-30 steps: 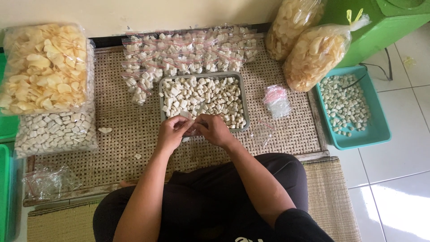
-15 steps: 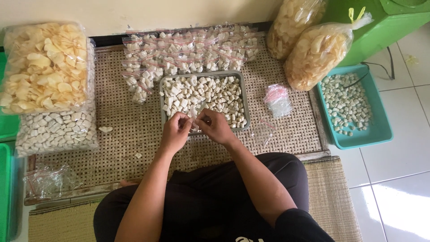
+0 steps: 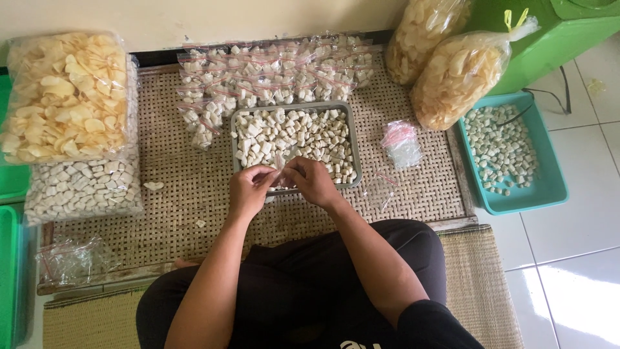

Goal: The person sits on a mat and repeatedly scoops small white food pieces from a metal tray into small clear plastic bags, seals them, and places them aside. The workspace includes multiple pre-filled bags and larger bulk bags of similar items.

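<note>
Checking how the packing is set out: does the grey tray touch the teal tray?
Apart. The head view shows the grey tray and teal tray separated by bare woven mat.

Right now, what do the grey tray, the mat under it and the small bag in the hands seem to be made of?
Tray: probably metal, with a dull grey thin rim; plastic is possible.
Mat: woven cane or rattan, judging by its tan basket-weave pattern.
Small bag: thin clear plastic, see-through and glossy, held between the left hand and right hand.
</note>
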